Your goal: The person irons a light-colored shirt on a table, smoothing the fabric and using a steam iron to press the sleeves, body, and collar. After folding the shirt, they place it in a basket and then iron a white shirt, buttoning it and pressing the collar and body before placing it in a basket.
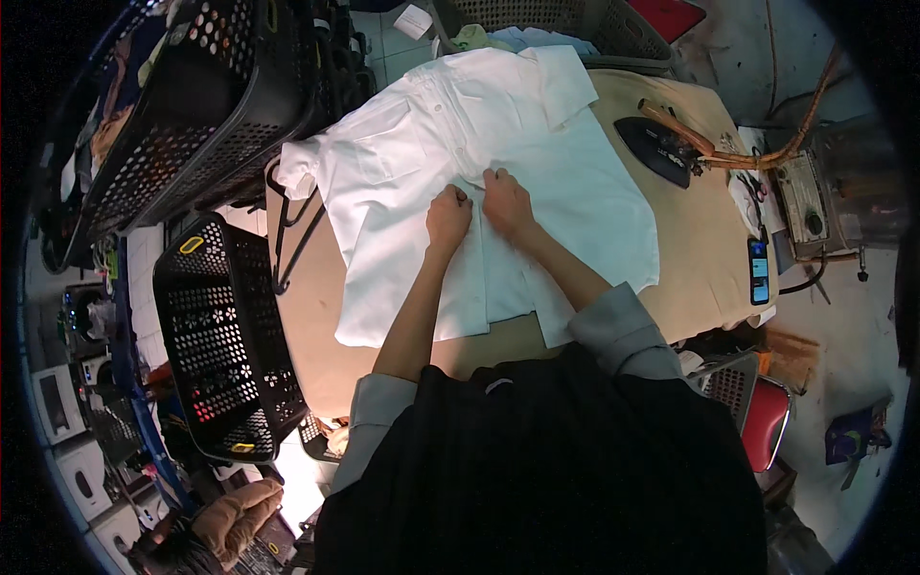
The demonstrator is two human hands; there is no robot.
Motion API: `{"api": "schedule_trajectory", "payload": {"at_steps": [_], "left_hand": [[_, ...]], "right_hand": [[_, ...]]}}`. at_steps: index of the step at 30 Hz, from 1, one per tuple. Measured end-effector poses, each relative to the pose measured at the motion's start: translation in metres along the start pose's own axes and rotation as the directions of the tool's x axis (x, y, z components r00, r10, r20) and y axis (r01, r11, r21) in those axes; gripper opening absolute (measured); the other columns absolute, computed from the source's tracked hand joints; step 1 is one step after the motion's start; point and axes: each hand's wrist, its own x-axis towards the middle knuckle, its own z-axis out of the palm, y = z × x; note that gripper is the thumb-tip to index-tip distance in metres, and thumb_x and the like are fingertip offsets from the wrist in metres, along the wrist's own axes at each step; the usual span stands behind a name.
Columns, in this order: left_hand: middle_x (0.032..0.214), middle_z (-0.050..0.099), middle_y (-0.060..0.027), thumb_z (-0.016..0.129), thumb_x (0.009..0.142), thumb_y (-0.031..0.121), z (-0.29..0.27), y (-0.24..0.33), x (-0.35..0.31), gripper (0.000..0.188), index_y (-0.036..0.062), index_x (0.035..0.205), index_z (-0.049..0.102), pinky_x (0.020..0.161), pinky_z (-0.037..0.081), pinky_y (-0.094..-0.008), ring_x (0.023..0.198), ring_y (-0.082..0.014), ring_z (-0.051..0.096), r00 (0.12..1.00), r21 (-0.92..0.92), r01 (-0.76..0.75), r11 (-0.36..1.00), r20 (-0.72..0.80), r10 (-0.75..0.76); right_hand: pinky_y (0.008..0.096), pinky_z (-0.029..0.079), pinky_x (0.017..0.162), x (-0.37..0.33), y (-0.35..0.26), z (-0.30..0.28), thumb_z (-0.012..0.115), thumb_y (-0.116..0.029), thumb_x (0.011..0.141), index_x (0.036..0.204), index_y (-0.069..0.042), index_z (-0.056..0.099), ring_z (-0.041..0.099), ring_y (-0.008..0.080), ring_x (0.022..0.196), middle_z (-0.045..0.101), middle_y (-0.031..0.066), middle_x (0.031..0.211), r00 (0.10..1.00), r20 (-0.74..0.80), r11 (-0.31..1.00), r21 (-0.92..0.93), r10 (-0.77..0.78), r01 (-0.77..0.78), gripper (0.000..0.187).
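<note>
The left hand (448,216) is curled nearly closed, its fingertips pinching the front placket of a white short-sleeved cotton shirt (565,192). Just beside it, almost touching, the right hand (505,199) is bent over the same seam, fingers pressed down and gripping the cloth. The shirt lies spread flat, collar away from the person, on a tan padded ironing table (704,249). To the right of the shirt a dark flat iron (659,146) rests on the table with an orange hose running off it. At the table's right edge lies a phone with a blue screen (759,270). Left of the table stand two black perforated plastic laundry baskets (225,335)
</note>
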Motion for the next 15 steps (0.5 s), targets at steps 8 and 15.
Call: {"api": "schedule_trajectory", "payload": {"at_steps": [8, 15], "left_hand": [[0.08, 0.063, -0.0134, 0.058, 0.071, 0.014, 0.013, -0.013, 0.003, 0.018, 0.0029, 0.084, 0.06, 0.068, 0.048, -0.0344, 0.075, -0.0269, 0.061, 1.0, -0.147, 0.015, 0.989, -0.002, -0.016], [0.074, 0.064, -0.0113, 0.061, 0.07, 0.014, 0.007, -0.009, -0.003, 0.016, 0.002, 0.08, 0.061, 0.064, 0.048, -0.0315, 0.068, -0.0223, 0.062, 0.999, -0.238, 0.028, 0.971, 0.035, -0.02]], "right_hand": [[0.0434, 0.045, 0.066, -0.012, -0.018, -0.012, 0.051, -0.008, 0.076, 0.084, -0.001, 0.048, 0.055, 0.0346, 0.077, 0.052, 0.0171, 0.083, 0.988, 0.106, 0.962, 0.24, 0.11, -0.133, 0.012], [0.0435, 0.044, 0.07, -0.016, -0.018, -0.006, 0.055, -0.007, 0.071, 0.083, -0.001, 0.053, 0.055, 0.035, 0.077, 0.052, 0.0184, 0.085, 0.999, 0.01, 0.977, 0.207, 0.051, -0.052, 0.013]]}}
